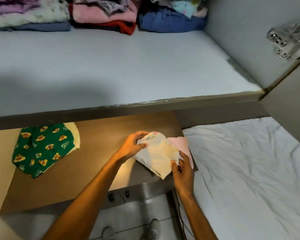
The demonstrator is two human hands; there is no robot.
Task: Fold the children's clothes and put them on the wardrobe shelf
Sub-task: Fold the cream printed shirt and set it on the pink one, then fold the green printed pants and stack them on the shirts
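Observation:
A small pale cream garment (157,154) with a little face print is held just above the brown table (97,174). My left hand (132,146) grips its upper left edge and my right hand (181,172) pinches its lower right corner. A pink garment (184,144) lies partly under it at the table's right edge. A green garment (42,149) with yellow prints lies flat on the table's left. The pale grey wardrobe shelf (119,70) spreads above the table, with stacks of folded clothes (100,14) along its back.
A bed with a crumpled white sheet (249,170) stands right of the table. The wardrobe's side wall carries a metal hinge (287,42) at upper right. My shoes (152,229) stand on the tiled floor below the table's edge.

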